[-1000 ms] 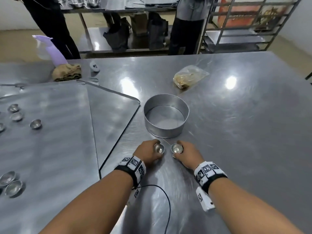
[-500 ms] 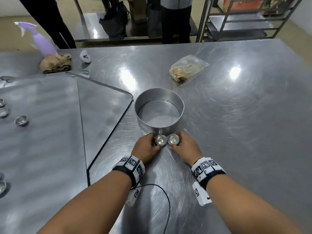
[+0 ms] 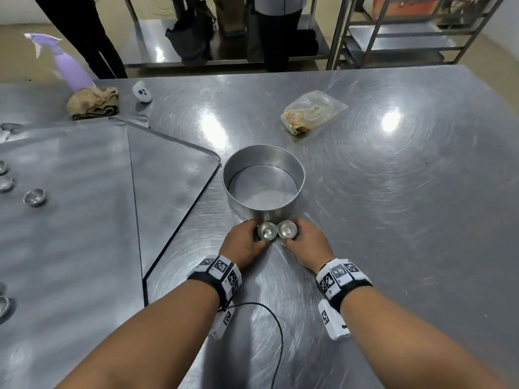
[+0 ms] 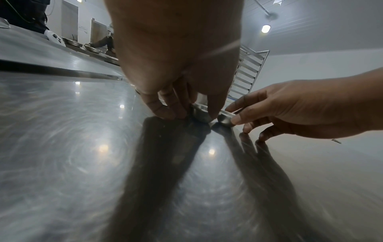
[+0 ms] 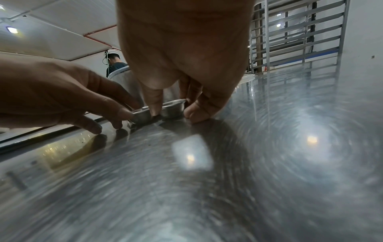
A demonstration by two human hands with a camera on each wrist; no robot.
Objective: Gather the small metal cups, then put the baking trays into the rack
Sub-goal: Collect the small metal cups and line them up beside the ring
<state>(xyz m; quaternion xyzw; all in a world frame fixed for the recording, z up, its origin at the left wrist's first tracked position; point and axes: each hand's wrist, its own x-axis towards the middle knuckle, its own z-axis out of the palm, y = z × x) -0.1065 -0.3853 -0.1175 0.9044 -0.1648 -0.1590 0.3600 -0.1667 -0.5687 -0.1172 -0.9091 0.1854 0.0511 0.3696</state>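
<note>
Head view cuts off several small metal cups at the far left edge of the baking tray, so their count cannot be told; three sit in the upper group and one more shows at the lower edge. A second baking tray lies partly under the first, only its angled corner showing. Behind them stand a purple spray bottle, a folded cloth and a small white device.

The left hand pinches the left cup between thumb and fingers; in the left wrist view the thumb covers much of that cup. Touching it on the right is the right cup, pinched by the right hand. Both cups stand upright on the worktop, each with nothing visible inside, just in front of the round cake tin, which shows only its bare bottom. A clear bag of brownish contents lies farther back; a rack stands beyond the worktop.

Compared with half a second ago, the two cups are pressed together and sit right against the tin's wall.
</note>
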